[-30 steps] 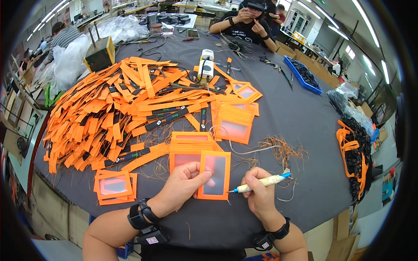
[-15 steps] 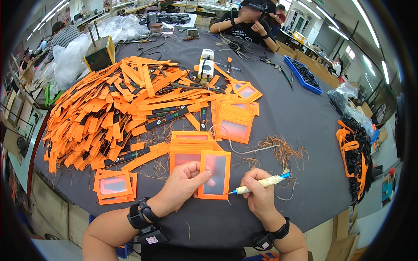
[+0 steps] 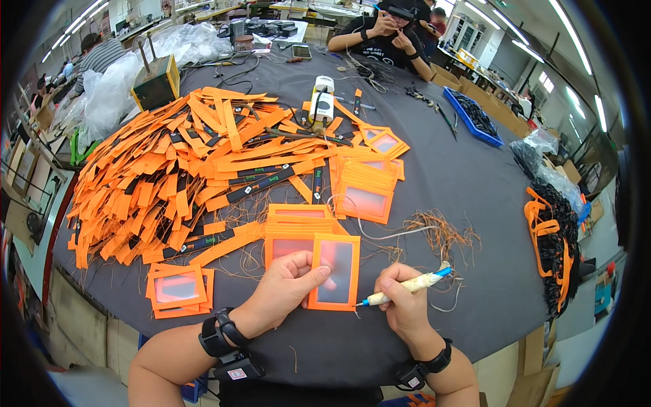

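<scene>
My left hand (image 3: 288,286) pinches the left side of an orange-bordered card pouch (image 3: 344,254) with a clear window, its thumb on the front and fingers behind. In my right hand (image 3: 405,308) is a pen-shaped tool (image 3: 415,283) with a pale, taped-looking grip and blue ends. Its thin tip is at the pouch's lower right corner, where a short loose thread hangs; I cannot tell if it touches. Behind the held pouch lies a stack of similar pouches (image 3: 298,211), with another stack (image 3: 366,200) farther off. A few more pouches (image 3: 178,288) lie left of my left hand.
A large heap of orange and black straps (image 3: 156,169) covers the table's left side. Thread scraps (image 3: 437,230) and a pale cord (image 3: 393,237) lie beyond my right hand. Farther back are a white power device (image 3: 321,105) and a blue tray (image 3: 471,115). A co-worker (image 3: 383,41) sits opposite.
The tool in my right hand has shifted very slightly, its tip staying near the pouch corner. My left hand holds still. Across the table, the co-worker's hands have moved a little.
</scene>
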The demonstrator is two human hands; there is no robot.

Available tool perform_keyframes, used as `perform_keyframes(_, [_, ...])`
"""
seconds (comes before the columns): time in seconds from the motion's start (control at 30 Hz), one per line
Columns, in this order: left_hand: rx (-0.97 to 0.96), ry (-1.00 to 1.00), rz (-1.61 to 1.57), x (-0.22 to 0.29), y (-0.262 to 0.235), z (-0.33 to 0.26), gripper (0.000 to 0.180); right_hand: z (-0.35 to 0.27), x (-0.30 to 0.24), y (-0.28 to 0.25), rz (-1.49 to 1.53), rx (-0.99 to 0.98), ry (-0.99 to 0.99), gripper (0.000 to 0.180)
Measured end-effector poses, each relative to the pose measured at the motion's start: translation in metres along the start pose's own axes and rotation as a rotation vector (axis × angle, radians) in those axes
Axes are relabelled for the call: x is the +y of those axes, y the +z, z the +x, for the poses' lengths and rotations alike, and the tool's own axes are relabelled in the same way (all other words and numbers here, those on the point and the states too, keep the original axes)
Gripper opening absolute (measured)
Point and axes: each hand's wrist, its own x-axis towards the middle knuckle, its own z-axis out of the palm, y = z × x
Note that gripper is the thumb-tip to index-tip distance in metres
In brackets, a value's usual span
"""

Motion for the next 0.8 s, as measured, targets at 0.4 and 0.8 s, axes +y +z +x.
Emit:
perform_keyframes(0.4, [0.003, 0.194, 0.286, 0.011, -0.003, -0.007, 0.014, 0.025, -0.009, -0.032, 0.434, 0.156, -0.105, 0.017])
perform_keyframes(0.8, [0.721, 0.422, 1.860, 0.074, -0.069, -0.154, 0.028, 0.016, -0.021, -0.022, 0.414, 0.194, -0.117, 0.020])
